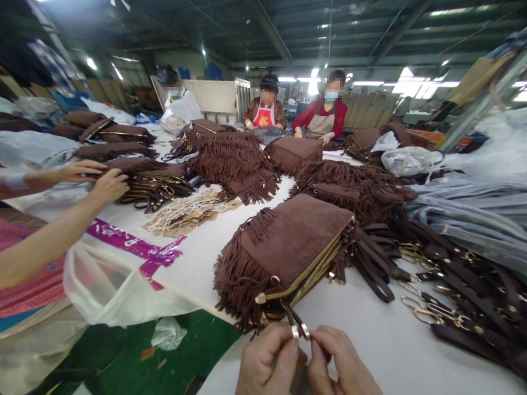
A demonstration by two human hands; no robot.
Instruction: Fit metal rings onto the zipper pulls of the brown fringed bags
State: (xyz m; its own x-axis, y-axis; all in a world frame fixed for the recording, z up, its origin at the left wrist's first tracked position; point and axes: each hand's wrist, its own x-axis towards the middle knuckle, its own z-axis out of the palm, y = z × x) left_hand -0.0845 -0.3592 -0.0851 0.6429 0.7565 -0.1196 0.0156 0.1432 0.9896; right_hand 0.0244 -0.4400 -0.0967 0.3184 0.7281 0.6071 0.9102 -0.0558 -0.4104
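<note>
A dark brown fringed suede bag (300,236) lies in front of me, its gold zipper (288,292) along the near edge. Just below the zipper's end, my left hand (267,359) pinches a thin brown strap with gold metal ends (300,332). Close beside it, my right hand (341,365) has thumb and fingers closed on the same strap by the other gold piece. The strap's lower part is hidden by my fingers. More bags, stacked on each other, lie beyond this one.
At right lie brown straps with gold clasps (473,296) and plastic-wrapped grey strips (473,208). Paper tags with white strings (189,214) lie left of the bag. A co-worker's hands (109,184) touch a bag stack. Several people work around the table (185,274).
</note>
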